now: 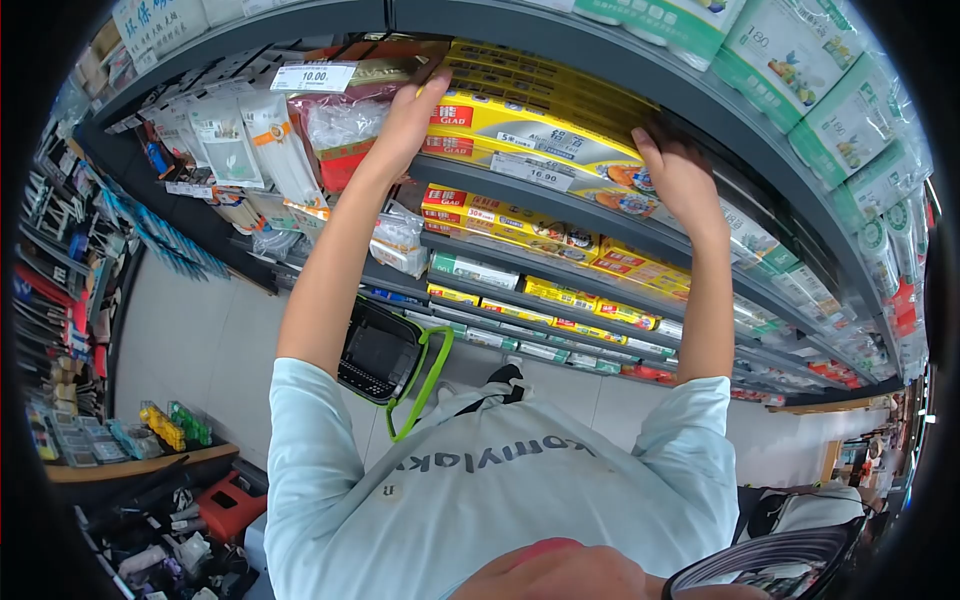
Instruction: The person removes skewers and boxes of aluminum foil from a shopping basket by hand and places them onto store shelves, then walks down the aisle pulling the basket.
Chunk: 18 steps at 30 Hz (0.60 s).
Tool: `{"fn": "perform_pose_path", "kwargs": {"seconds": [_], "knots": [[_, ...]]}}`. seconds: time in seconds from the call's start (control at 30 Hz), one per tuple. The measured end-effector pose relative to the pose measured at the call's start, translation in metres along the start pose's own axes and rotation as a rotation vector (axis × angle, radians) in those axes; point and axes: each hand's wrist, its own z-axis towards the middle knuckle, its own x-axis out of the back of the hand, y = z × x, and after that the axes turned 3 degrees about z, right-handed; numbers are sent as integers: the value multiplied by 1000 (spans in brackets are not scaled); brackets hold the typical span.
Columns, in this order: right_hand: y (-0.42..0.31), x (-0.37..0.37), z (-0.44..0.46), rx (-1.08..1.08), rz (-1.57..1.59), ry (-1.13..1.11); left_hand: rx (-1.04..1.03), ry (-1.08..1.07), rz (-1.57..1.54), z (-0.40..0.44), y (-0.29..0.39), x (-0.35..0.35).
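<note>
Yellow GLAD boxes [540, 135] are stacked on an upper shelf, behind a price tag reading 16.90 [532, 172]. My left hand [408, 125] is at the left end of the stack, its fingers wrapped round the box edge beside a red and clear package [345, 135]. At the right end, my right hand [682, 180] presses against the boxes with its thumb on the front and its other fingers partly hidden behind. Both arms reach out, with the boxes between the hands.
Lower shelves hold more yellow boxes [510, 222] and rolls. A black basket [380, 350] with a green handle stands on the floor [215, 340]. Green and white packs [800, 60] fill the shelf at upper right. Hanging bags [270, 140] are at the left.
</note>
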Motion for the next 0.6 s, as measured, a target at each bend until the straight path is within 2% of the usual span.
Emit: {"fn": "perform_pose_path", "kwargs": {"seconds": [0.1,0.17,0.27,0.33,0.37,0.43,0.47,0.5,0.53,0.57,0.6], "knots": [[4,3,1,5,29,-18,-53,13,39,2,-1,-2],[22,4,13,16,199,-132,-91,25,67,4,2,-1],[46,0,38,56,288,-58,-164,63,177,5,19,3],[52,0,48,82,244,-6,41,38,279,5,41,4],[56,1,55,111,196,50,45,38,279,11,38,6],[63,-1,69,89,178,-1,9,90,174,44,23,15],[59,-4,70,1,283,49,-73,73,-6,62,10,15],[58,-6,73,-88,389,102,-73,73,-5,65,11,15],[84,-26,90,-86,389,105,-1,34,-24,67,14,13],[132,-61,117,10,417,186,69,-5,-43,71,18,12],[137,-63,122,59,432,228,118,17,-18,80,14,13]]}}
